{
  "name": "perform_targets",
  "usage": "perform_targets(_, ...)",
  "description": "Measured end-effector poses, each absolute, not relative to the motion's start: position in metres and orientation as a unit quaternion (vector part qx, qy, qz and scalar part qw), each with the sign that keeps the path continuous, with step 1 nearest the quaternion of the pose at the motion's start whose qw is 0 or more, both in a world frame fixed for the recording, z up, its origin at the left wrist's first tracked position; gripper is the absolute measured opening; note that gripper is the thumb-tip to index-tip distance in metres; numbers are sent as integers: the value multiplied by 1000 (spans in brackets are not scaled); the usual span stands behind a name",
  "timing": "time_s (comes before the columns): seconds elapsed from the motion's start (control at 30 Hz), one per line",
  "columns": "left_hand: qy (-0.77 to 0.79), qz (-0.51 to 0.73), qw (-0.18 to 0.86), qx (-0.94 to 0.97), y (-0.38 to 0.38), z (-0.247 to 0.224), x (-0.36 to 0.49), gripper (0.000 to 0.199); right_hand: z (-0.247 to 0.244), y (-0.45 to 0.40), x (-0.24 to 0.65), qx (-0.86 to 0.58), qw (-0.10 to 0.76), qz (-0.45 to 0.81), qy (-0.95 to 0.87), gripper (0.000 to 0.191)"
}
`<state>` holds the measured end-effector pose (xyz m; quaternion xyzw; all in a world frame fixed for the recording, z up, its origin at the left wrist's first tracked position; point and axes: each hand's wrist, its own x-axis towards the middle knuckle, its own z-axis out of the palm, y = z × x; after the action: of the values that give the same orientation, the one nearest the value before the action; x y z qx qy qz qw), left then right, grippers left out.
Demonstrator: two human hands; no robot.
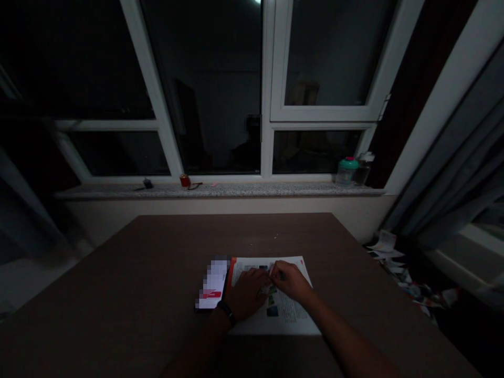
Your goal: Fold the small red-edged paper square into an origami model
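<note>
Bare forearms (342, 333) stretch across a dark brown table (157, 273) at a dimly lit window (266, 94), framing a printed booklet (289, 312) that lies flat just in front of the person. The left hand (246, 296), a dark band (227, 313) at its wrist, rests palm down over the booklet's left half, fingers spread toward the middle. Beside its fingertips, the right hand (291, 281) is curled over the upper part of the booklet, thumb and forefinger drawn close together; whether they pinch the paper or some small item cannot be told in the low light. Just left of the booklet lies a phone (213, 286), its screen lit and partly blurred out. Work at the booklet appears to be under way: it is laid out, steadied by one hand, and text and small pictures show around the fingers. How much has been finished, and how much remains, cannot be judged, since the hands cover the spot where they meet. Beyond, a green-lidded bottle (347, 171) and a small red object (185, 181) stand on the stone windowsill (244, 189).
</note>
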<state>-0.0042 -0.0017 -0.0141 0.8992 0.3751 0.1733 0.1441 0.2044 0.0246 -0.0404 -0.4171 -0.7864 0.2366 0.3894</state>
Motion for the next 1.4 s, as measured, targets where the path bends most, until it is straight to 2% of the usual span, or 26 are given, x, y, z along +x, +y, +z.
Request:
perform_targets(0.23, 374, 166, 133, 903, 0, -15, -2, 26, -41, 29, 203, -359, 351, 168, -848, 18)
perform_targets(0.53, 376, 145, 130, 906, 0, -14, -4, 29, -45, 40, 203, -430, 342, 65, -833, 19)
perform_targets(0.87, 378, 161, 160, 898, -3, -7, -3, 35, -42, 33, 211, -473, 407, 160, -765, 9)
perform_targets(1.03, 364, 161, 148, 905, -2, -10, -4, 43, -36, 30, 212, -463, 388, 181, -776, 10)
perform_targets(1.4, 355, 149, 159, 909, -2, -9, -6, 33, -34, 28, 211, -470, 355, 185, -787, 21)
